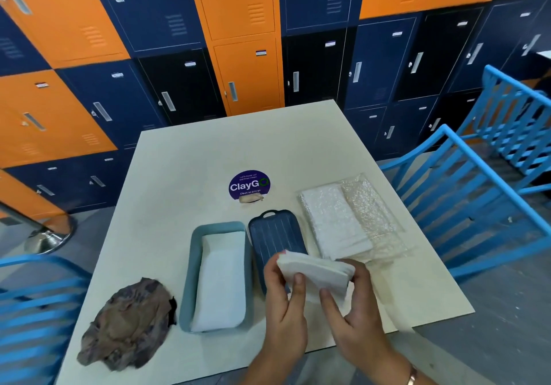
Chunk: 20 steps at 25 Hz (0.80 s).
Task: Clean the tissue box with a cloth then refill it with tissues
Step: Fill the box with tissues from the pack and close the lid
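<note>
While both hands, left hand (283,298) and right hand (354,304), pinch a tissue stack (316,271) over the lid (275,235), the half-filled tissue box (190,280) sits beside the cloth (128,322) near the table (208,152) edge; lockers (247,77) behind.

Only one thing here is really readable: the round purple sticker (250,185) stuck flat on the cream-white square table (208,152). Big white letters spell "ClayGO", with the final O drawn as a green ring. The tiny line above it looks like "Let's keep our pantries clean", and the one below reads "Clean as you go", though both are pretty blurry. The orange and navy metal lockers (167,12) each have a small white label tag (261,53) on the door, but the print's way too small to make out.
</note>
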Available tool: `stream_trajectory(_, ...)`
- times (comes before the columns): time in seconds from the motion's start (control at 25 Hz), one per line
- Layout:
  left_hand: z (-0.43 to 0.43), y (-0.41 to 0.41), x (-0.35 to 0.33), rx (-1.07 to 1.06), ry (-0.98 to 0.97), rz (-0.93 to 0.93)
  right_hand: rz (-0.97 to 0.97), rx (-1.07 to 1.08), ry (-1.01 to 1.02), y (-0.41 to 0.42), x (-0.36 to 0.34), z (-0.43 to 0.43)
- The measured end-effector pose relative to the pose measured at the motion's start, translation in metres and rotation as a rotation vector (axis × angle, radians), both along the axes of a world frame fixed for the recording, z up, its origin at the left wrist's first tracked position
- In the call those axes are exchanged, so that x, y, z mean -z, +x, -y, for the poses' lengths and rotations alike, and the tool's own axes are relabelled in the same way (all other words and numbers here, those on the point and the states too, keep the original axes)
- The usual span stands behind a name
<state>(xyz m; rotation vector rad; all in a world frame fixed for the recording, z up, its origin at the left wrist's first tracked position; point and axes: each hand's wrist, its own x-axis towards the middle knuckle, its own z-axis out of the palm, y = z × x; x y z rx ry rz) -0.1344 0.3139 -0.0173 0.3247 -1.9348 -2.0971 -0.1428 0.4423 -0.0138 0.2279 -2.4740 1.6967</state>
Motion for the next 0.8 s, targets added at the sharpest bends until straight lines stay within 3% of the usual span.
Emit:
stream_trajectory(0.2, 0.002, 0.009, 0.017, 0.137, -0.022, 0.146, 0.174, 0.031, -0.022, 0.004, 0.021, 0.004)
stream_trajectory(0.56, 0.035, 0.003, -0.023, 0.285, -0.321, 0.068, 0.132, 0.094, -0.224, -0.009, -0.020, 0.033)
stream_trajectory(0.72, 0.071, 0.000, -0.048, 0.065, -0.431, 0.062, 0.134, 0.019, -0.323, -0.023, -0.044, 0.068)
stream_trajectory(0.8, 0.092, -0.001, -0.051, -0.055, -0.489, 0.110, 0.168, -0.048, -0.278, -0.029, -0.046, 0.087)
